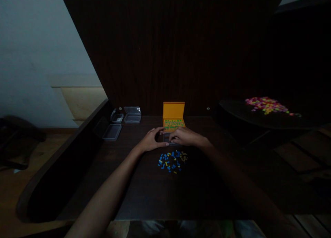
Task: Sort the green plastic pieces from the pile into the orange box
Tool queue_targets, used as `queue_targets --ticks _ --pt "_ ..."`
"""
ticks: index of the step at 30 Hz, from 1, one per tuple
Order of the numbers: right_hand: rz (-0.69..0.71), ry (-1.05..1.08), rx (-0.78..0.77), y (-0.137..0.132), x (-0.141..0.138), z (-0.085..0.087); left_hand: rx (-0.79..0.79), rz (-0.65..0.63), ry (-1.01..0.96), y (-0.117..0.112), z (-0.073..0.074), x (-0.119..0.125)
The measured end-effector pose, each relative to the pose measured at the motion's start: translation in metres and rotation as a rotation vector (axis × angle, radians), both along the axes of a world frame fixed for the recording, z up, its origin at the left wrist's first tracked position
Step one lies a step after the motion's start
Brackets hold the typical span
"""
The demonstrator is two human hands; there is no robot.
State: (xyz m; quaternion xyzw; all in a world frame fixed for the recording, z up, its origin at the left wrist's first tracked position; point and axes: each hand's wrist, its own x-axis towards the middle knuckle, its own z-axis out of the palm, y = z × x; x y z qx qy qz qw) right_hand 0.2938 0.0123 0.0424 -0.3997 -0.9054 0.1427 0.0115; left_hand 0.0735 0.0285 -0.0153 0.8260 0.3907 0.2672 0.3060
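Observation:
My left hand (151,140) curves around the left side of a small clear plastic box (166,136), its thumb and fingers gripping the near and far edges. Over that box, my right hand (184,136) reaches in with fingertips pinched together; whatever they hold is hidden. On the near side lies a loose heap of small blue, yellow and tan pieces (172,161). Just beyond my hands stands an orange case (173,110) with its lid raised, and small green pieces (173,123) are spread over its base.
Several clear plastic boxes with raised lids, among them a near one (112,132) and a back one (132,118), stand at the left. A raised side board (64,155) borders the dark table (144,196). Pink and yellow pieces (267,105) lie on a surface at right.

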Motion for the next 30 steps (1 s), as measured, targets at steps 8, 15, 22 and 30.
queue_targets --ticks 8,15,22,30 --pt "-0.017 0.009 -0.007 0.0018 -0.0010 -0.0036 0.012 -0.007 -0.018 0.0017 -0.0029 0.0000" --pt "-0.036 0.029 -0.010 0.0054 -0.0008 -0.0092 0.003 -0.002 -0.016 -0.0011 0.0028 0.0009" --pt "-0.040 0.042 -0.032 0.0047 -0.0033 -0.0089 0.009 -0.001 -0.002 0.0008 -0.0002 0.0012" --pt "-0.042 0.080 -0.042 0.0048 -0.0051 -0.0092 0.002 -0.011 -0.008 0.0007 0.0006 0.0008"
